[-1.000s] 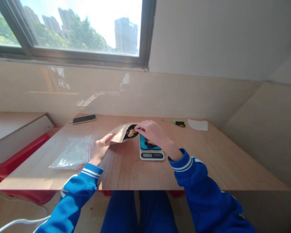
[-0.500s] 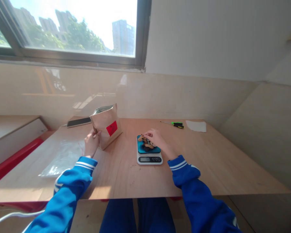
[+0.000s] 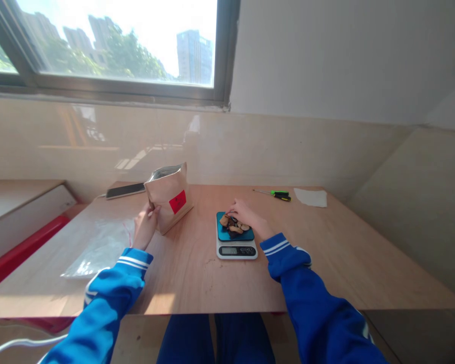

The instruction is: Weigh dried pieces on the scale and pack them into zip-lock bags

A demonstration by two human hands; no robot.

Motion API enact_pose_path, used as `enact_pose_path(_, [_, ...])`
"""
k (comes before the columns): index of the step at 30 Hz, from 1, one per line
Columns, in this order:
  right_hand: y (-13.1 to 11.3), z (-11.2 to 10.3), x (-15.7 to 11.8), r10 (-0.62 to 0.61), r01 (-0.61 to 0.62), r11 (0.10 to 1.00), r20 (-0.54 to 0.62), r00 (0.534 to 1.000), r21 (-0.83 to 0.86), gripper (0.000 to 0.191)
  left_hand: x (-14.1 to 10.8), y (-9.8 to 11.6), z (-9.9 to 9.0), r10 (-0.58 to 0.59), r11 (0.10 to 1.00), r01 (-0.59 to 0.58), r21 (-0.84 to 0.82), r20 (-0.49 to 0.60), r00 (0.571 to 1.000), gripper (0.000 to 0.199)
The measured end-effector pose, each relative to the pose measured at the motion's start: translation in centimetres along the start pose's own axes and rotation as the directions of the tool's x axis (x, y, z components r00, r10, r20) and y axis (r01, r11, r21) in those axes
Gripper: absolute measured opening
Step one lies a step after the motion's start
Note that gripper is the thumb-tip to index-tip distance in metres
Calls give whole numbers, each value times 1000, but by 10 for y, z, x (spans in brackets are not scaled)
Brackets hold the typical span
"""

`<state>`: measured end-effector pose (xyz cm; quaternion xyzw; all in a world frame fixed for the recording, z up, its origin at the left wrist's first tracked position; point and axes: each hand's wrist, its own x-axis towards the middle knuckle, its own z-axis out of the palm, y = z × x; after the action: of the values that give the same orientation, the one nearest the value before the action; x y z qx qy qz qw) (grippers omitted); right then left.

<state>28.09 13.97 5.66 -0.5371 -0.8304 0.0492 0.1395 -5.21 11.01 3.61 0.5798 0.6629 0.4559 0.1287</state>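
Note:
A kraft paper pouch [image 3: 167, 194] with a red label stands upright and open-topped, showing a silvery lining. My left hand [image 3: 146, 225] grips its lower left side, thumb on the front. To the right, a white kitchen scale [image 3: 237, 256] with a blue top carries a small heap of dried brown slices [image 3: 235, 228], mushroom-like with dark parts. Over the back of this heap is my right hand [image 3: 245, 213], its fingers bent together at the slices. Whatever lies between those fingertips is too small to make out. The scale's display is lit but unreadable.
A clear plastic bag [image 3: 98, 250] lies flat at the left, with a phone [image 3: 125, 190] behind it. Toward the back right are screwdrivers [image 3: 280, 195] and a white sheet of paper [image 3: 311, 197]. Fine crumbs dot the wooden table [image 3: 197, 288] before the scale.
My right hand has shifted slightly toward the back of the heap, and more slices show. The left hand still holds the pouch. The whole view has shifted a little.

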Motion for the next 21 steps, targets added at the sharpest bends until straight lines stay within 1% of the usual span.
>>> enact_pose_path(3, [-1,-2,-5,5,-3,1000,-62,998,24,18,-2,0,0,3,999,-2,-39,21,1000,38])
enact_pose_path(5, [-1,-5,-15,17,-5,996,-129,991,93,19,-3,-1,1,5,998,-2,-68,45,999,41])
enact_pose_path(8, [3,-10,-39,67,-5,971,-253,965,237,21,-5,-3,3,-17,999,20,-41,71,997,44])
enact_pose_path(11, [9,-8,-75,162,-27,932,-350,922,362,23,-8,-3,4,-29,999,31,-12,88,996,43])
enact_pose_path(14, [16,1,-113,243,-70,901,-366,898,428,25,-11,-1,5,-15,1000,17,-21,96,995,45])
enact_pose_path(17, [17,12,-143,287,-121,897,-352,891,425,25,-14,0,7,5,1000,-3,-23,84,996,46])
enact_pose_path(19, [11,17,-151,298,-139,897,-342,891,419,25,-14,-1,8,13,1000,-11,-15,73,997,45])
enact_pose_path(21, [-3,20,-148,259,-119,909,-317,912,400,26,-14,-1,11,18,1000,-18,0,62,998,44])
